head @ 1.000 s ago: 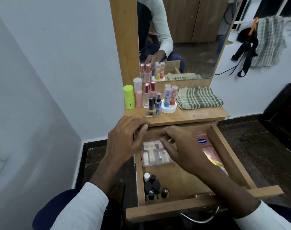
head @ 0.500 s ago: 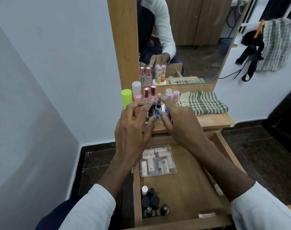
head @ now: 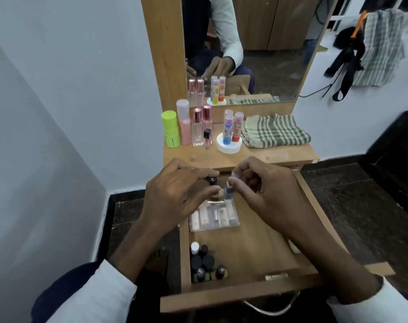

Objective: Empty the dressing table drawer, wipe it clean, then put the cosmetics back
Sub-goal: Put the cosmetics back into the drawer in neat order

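The wooden drawer (head: 251, 248) stands pulled out below the dressing table top (head: 268, 157). Over its far end, my left hand (head: 175, 194) grips a small clear bottle with a black cap (head: 213, 180). My right hand (head: 263, 192) pinches a small blue bottle (head: 229, 192) right beside it. Below both lies a clear plastic case of pale tubes (head: 213, 217). Several black-capped little bottles (head: 204, 264) stand in the drawer's near left corner.
On the top stand a green tube (head: 170, 128), a pink bottle (head: 184, 123), two rose-capped perfume bottles (head: 201, 127), a small black-capped vial (head: 207, 138), a white stand of lip balms (head: 231, 134) and a folded checked cloth (head: 275, 130). A mirror (head: 256, 47) rises behind.
Both hands came back from the table top down over the drawer, each carrying a small bottle taken from the group on the top.
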{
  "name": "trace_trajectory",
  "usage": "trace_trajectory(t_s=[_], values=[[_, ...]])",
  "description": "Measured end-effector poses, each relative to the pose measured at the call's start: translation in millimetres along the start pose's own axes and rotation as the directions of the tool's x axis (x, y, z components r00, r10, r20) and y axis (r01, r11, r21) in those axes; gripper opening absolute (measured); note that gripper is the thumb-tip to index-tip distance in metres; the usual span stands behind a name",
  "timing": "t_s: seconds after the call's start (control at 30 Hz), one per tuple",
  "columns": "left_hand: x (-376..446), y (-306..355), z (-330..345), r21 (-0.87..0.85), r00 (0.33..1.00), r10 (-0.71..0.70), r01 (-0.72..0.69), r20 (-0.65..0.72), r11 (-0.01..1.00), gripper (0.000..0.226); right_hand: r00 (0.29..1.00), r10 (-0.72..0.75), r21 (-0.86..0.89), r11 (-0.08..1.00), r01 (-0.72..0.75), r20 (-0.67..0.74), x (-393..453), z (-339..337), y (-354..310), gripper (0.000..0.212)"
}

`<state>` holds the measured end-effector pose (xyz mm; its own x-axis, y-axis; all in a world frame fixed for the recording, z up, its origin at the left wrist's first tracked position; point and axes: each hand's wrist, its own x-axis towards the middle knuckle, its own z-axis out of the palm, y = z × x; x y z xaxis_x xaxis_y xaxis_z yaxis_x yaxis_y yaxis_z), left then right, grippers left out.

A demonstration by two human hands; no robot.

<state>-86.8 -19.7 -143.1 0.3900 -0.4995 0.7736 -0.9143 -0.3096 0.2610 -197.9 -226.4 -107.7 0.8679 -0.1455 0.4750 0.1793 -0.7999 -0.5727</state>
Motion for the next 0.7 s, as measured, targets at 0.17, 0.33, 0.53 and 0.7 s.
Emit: trace_trajectory(t_s=[0.17,0.33,0.53,0.7], values=[[-10,2,2,-0.223,0.935,-0.072,0.156,0.348,0.962,0.028,0.983,0.054,-0.111,0.993,-0.035,0.177,-20,-8,25,0.013],[-13,9,10,-0.247,0.886,-0.030,0.162,0.463,0.955,0.024,0.912,0.038,-0.124,0.992,0.015,0.409,-32,-19,35,0.014],[-9,12,16,-0.302,0.806,-0.001,0.223,0.592,0.927,0.023,0.816,0.048,-0.063,0.998,-0.014,0.576,-40,-28,37,0.012],[-10,24,22,-0.366,0.696,0.113,0.226,0.709,0.903,0.025,0.869,0.048,-0.103,0.995,0.003,0.493,-36,-32,46,0.014]])
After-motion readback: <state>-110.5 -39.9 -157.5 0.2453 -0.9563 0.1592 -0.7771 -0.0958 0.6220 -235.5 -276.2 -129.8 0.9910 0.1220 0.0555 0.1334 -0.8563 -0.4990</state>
